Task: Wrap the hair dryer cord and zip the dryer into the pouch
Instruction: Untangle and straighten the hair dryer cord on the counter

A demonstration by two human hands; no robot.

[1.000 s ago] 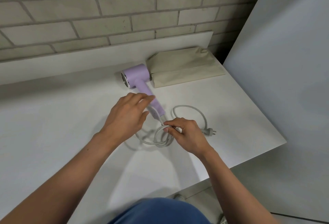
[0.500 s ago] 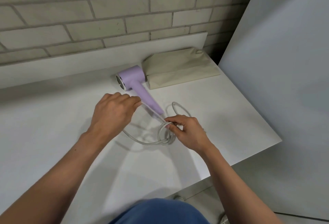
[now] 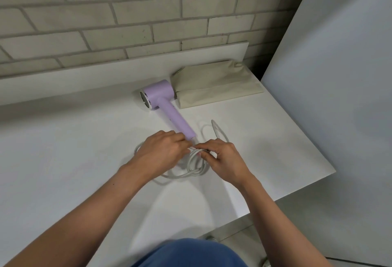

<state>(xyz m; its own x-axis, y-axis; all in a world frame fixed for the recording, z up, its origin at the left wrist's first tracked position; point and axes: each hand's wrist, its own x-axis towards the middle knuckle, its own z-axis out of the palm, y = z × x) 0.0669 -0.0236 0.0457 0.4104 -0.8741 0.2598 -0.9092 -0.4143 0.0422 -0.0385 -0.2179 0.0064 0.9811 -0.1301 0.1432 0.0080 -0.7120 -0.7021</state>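
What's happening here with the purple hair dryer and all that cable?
A person is coiling the white cord of the lilac hair dryer, which lies on the white table. Both the left hand and the right hand pinch the loops together near the handle's end. The beige pouch lies beside the dryer's head, with nothing put in yet.

Both bare forearms reaching forward and converging over the white table. Left hand [image 3: 162, 154] lying palm down, fingers curled, tips meeting the right hand's. Right hand [image 3: 226, 161] lying knuckles up, thumb and fingers pinching closed on the coiled cord [image 3: 194, 164]. Wrists angling slightly inward, hands touching at fingertips.
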